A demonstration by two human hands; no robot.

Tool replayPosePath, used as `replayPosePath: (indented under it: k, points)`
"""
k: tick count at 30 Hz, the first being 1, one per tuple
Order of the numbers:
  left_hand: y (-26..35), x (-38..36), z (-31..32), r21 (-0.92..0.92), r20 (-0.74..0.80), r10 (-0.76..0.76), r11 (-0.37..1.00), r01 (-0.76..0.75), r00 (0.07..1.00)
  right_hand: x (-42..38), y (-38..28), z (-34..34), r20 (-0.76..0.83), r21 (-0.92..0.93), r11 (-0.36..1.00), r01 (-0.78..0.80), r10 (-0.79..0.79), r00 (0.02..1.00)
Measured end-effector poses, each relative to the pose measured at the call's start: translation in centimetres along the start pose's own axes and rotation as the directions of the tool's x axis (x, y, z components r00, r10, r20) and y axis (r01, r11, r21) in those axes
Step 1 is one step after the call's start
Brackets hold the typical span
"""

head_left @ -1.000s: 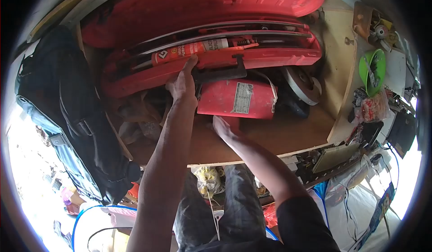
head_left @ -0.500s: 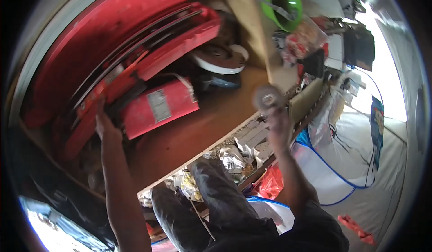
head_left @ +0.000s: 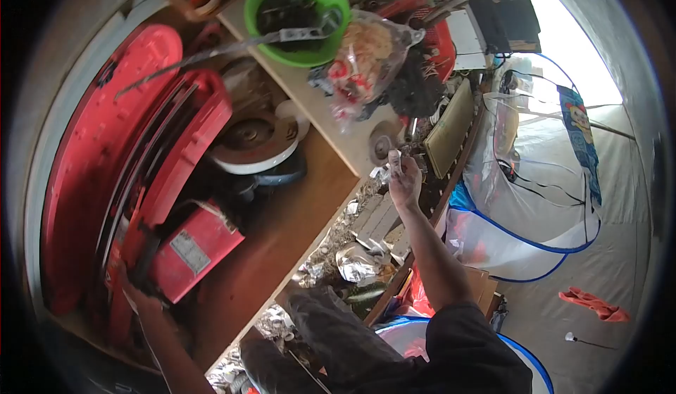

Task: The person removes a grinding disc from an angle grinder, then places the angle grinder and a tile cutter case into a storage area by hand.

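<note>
My right hand [head_left: 406, 184] is closed on a round grey disc [head_left: 381, 145] with a hub at its middle, held up near the corner of the wooden shelf. The disc is slightly blurred. At the lower left, my left hand [head_left: 139, 298] grips the lower end of a long red frame [head_left: 184, 156]; its fingers are partly hidden. Beside that hand, a red box-shaped part [head_left: 220, 233] with a pale label lies on the brown board [head_left: 264, 249]. A larger curved red panel [head_left: 84, 161] leans at the far left.
A brown-faced wheel with a white rim [head_left: 250, 140] rests behind the red parts. On the wooden ledge [head_left: 348, 154] stand a green bowl [head_left: 338, 14] with a metal strip [head_left: 211, 54] across it and a plastic bag [head_left: 370, 52]. Debris and grey blocks [head_left: 373, 218] lie below.
The view has swung right, so the red parts and green bowl appear further left. My right hand still holds the disc, now turned more sideways. My left hand stays at the red frame.
</note>
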State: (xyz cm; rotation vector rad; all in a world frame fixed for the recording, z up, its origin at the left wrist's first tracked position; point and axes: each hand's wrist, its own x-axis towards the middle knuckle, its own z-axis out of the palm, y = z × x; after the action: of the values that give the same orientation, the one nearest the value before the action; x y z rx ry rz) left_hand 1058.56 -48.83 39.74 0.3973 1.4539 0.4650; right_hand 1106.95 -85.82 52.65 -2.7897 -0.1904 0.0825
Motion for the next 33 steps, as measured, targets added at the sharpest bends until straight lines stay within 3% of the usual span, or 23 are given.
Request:
replayPosePath:
  k: [1, 4, 5, 7, 8, 10, 11, 12, 13, 14, 15, 16, 17, 18, 19, 23, 25, 27, 28, 29, 31, 32, 33]
  points:
    - [0.4, -0.5, 0.7, -0.059, -0.025, -0.013, 0.998, 0.012, 1.000, 0.0, -0.5, 0.0, -0.107, 0.028, 0.997, 0.073, -0.069, 0.992]
    - [-0.2, 0.8, -1.1, -0.097, -0.052, -0.036, 0.995, 0.031, 0.998, -0.9, -6.6, -1.7, -0.058, 0.168, 0.984, 0.062, -0.053, 0.997]
    - [-0.2, 0.6, -0.8, -0.096, -0.043, -0.031, 0.995, 0.027, 0.999, -1.6, -7.5, -1.8, 0.096, 0.121, 0.990, 0.070, -0.082, 0.992]
    - [0.0, -0.2, 0.1, 0.002, 0.019, 0.115, 0.993, -0.115, 0.993, -3.7, -10.2, -1.7, 0.383, 0.080, 0.992, 0.096, -0.119, 0.916]
    - [0.2, -0.4, 0.7, 0.002, 0.019, 0.118, 0.993, -0.118, 0.993, -4.6, -11.7, -1.5, 0.474, 0.064, 0.980, 0.189, -0.196, 0.858]
    - [1.2, -1.1, 1.4, -0.200, 0.105, -0.092, 0.973, 0.112, 0.990, -7.2, -13.3, 0.1, 0.510, 0.119, 0.932, 0.341, -0.352, 0.785]
    - [1.0, -1.2, 1.1, -0.060, 0.062, 0.085, 0.995, -0.081, 0.994, -8.3, -14.3, 0.8, 0.537, 0.151, 0.928, 0.341, -0.366, 0.760]
    - [-0.6, -0.7, -0.1, 0.097, 0.025, 0.264, 0.959, -0.265, 0.964, -9.5, -15.6, 1.9, 0.527, 0.244, 0.829, 0.503, -0.548, 0.650]
    - [-3.3, 3.4, -6.2, 0.059, -0.041, 0.167, 0.985, -0.164, 0.985, -11.2, -17.3, 3.3, 0.494, 0.358, 0.688, 0.632, -0.714, 0.497]
    - [-4.8, 4.7, -7.3, 0.175, 0.029, 0.254, 0.951, -0.255, 0.967, -12.3, -19.2, 4.4, 0.520, 0.462, 0.620, 0.634, -0.768, 0.373]
    - [0.5, -1.6, 1.6, -0.249, -0.032, -0.052, 0.968, 0.043, 0.998, -13.8, -20.9, 5.9, 0.517, 0.522, 0.596, 0.610, -0.790, 0.329]
    - [0.8, -1.9, 2.3, -0.211, -0.064, -0.041, 0.977, 0.027, 0.997, -15.0, -22.7, 7.4, 0.548, 0.539, 0.572, 0.618, -0.796, 0.258]
    - [-0.4, -0.5, 0.1, -0.243, -0.018, -0.096, 0.966, 0.089, 0.995, -15.8, -24.7, 8.9, 0.572, 0.553, 0.542, 0.633, -0.799, 0.185]
    - [0.7, -1.3, 1.6, -0.188, -0.229, -0.204, 0.969, 0.162, 0.952, -16.7, -27.0, 10.2, 0.626, 0.548, 0.555, 0.626, -0.769, 0.134]
    - [0.9, -1.7, 2.2, -0.153, -0.311, -0.136, 0.984, 0.092, 0.941, -17.8, -29.5, 11.6, 0.677, 0.529, 0.569, 0.630, -0.730, 0.091]
    - [0.4, -1.1, 2.0, -0.252, -0.341, -0.104, 0.968, 0.015, 0.934, -22.1, -38.4, 17.8, 0.778, 0.459, 0.433, 0.776, -0.618, -0.115]
    - [-0.9, 0.0, 1.7, -0.275, -0.309, -0.068, 0.961, -0.020, 0.949, -24.4, -39.4, 23.0, 0.779, 0.496, 0.475, 0.727, -0.613, -0.131]
    - [-1.0, 0.4, 1.8, -0.231, -0.474, -0.025, 0.968, -0.097, 0.880, -25.5, -42.7, 25.2, 0.922, 0.352, 0.418, 0.837, -0.310, -0.233]
    - [-0.7, 0.1, 1.5, -0.291, -0.419, -0.076, 0.955, -0.054, 0.905, -25.5, -44.0, 25.5, 0.889, 0.443, 0.306, 0.842, -0.272, -0.369]
    - [-0.7, 0.0, 1.6, -0.319, -0.419, -0.089, 0.946, -0.054, 0.904, -25.7, -45.2, 25.1, 0.906, 0.417, 0.238, 0.877, -0.190, -0.379]
    - [-0.9, 0.0, 2.1, -0.197, -0.550, 0.037, 0.965, -0.173, 0.835, -25.1, -44.1, 27.5, 0.873, 0.475, 0.263, 0.840, -0.266, -0.410]
    - [-1.1, 0.2, 2.0, -0.139, -0.560, 0.049, 0.978, -0.152, 0.827, -25.2, -44.7, 26.7, 0.942, 0.333, 0.376, 0.865, -0.169, -0.290]
    - [-1.3, 0.3, 2.2, -0.167, -0.559, 0.032, 0.974, -0.151, 0.829, -25.4, -45.2, 26.6, 0.945, 0.324, 0.355, 0.877, -0.155, -0.287]
